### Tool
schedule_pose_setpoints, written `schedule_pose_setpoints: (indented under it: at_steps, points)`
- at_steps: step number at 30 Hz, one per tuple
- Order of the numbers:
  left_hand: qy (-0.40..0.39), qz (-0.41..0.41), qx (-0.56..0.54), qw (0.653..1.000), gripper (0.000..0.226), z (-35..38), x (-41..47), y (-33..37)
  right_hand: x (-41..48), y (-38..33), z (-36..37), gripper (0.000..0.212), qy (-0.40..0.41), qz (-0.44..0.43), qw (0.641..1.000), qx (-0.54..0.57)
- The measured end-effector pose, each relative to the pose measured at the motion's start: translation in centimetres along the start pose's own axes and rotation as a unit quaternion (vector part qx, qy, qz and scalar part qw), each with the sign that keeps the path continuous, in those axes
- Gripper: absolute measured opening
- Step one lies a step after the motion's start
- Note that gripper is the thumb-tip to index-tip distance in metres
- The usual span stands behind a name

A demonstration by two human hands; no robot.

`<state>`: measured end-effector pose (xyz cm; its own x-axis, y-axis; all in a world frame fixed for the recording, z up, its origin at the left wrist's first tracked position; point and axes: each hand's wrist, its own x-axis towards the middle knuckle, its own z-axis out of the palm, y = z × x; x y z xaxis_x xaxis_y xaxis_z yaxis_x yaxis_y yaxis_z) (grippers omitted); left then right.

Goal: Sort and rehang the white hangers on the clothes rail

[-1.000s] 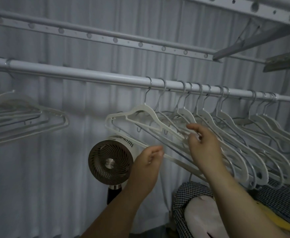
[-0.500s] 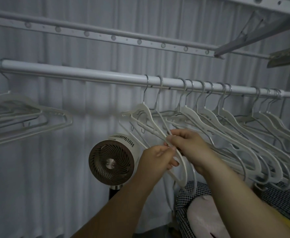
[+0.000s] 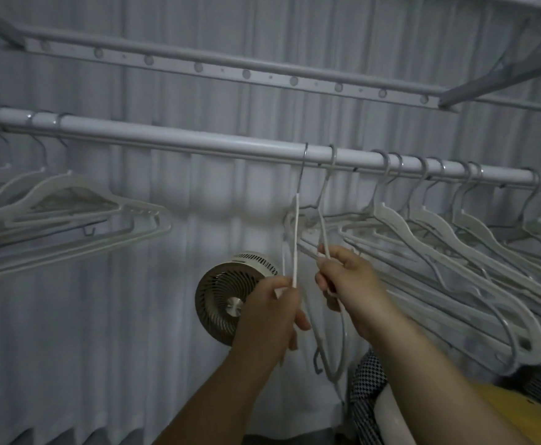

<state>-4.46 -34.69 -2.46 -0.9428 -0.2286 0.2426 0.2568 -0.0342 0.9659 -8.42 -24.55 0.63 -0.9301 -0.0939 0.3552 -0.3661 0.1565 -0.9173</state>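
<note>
Since half a second back, the hands have parted. They were bunched together over the two end hangers. Now the left hand (image 3: 269,316) pinches the first hanger (image 3: 295,239) low on its arm, fingers curled round it. The right hand (image 3: 349,281) grips the second hanger (image 3: 323,232) just beside it, fingers also curled round the arm. Both hangers have swung from a slant to edge-on and drop almost straight down from the rail (image 3: 198,142). Their hooks sit on the rail as before, near its middle and slightly apart from each other.

The hangers are slim and white, with grey metal hooks and wavy shoulders. The lower ends of the two held ones curve below the hands; the detail there is dim.

The right pack (image 3: 455,245) hangs crowded, hooks in pairs, running to the rail's right end with bodies slanting down to the right. The left pack (image 3: 70,213) hangs by the rail's left end, with three hooks showing. A bare stretch of rail lies between the left pack and the first hanger.

A round fan (image 3: 227,300) stands behind the left hand, against a pale curtain (image 3: 102,332).
</note>
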Motion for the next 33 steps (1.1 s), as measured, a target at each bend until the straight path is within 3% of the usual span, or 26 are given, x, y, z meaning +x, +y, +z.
schedule_pose_setpoints:
  at_steps: [5, 11, 14, 17, 20, 22, 24, 27, 33]
  points:
    - [0.077, 0.098, 0.057, 0.991, 0.023, -3.7, 0.0, 0.8, 0.1, -0.2, 3.3, 0.021, 0.009, -0.01, 1.0, -0.004]
    - [0.065, 0.203, 0.239, 0.947, 0.028, -8.1, 0.1, 0.4, 0.0, -1.0, 7.6, 0.036, -0.002, -0.019, 1.0, -0.013]
    - [0.117, 0.211, 0.316, 0.918, 0.042, -10.7, 0.0, 0.5, -0.1, -1.5, 9.8, 0.033, -0.018, -0.031, 0.999, -0.013]
    - [0.175, 0.209, 0.367, 0.89, 0.037, -13.9, -0.3, 1.0, -0.3, -2.1, 12.4, 0.017, -0.041, -0.037, 0.998, -0.014]
    - [0.227, 0.212, 0.399, 0.863, 0.04, -17.0, -0.2, 1.1, -0.4, -2.6, 15.0, 0.022, -0.07, -0.039, 0.997, 0.006]
    - [0.271, 0.228, 0.406, 0.843, 0.048, -18.9, -0.2, 1.0, -0.5, -2.9, 16.7, 0.014, -0.08, -0.04, 0.996, 0.017]
    - [0.291, 0.211, 0.427, 0.83, 0.043, -20.6, -0.4, 1.2, -0.7, -3.4, 18.3, 0.02, -0.089, -0.037, 0.995, 0.006]
    - [0.301, 0.196, 0.436, 0.825, 0.034, -22.9, -0.5, 1.4, -0.8, -3.9, 20.4, 0.035, -0.101, -0.042, 0.994, 0.002]
    - [0.318, 0.205, 0.407, 0.831, 0.033, -25.8, -0.5, 1.8, -0.8, -4.2, 23.3, 0.034, -0.106, -0.047, 0.993, 0.012]
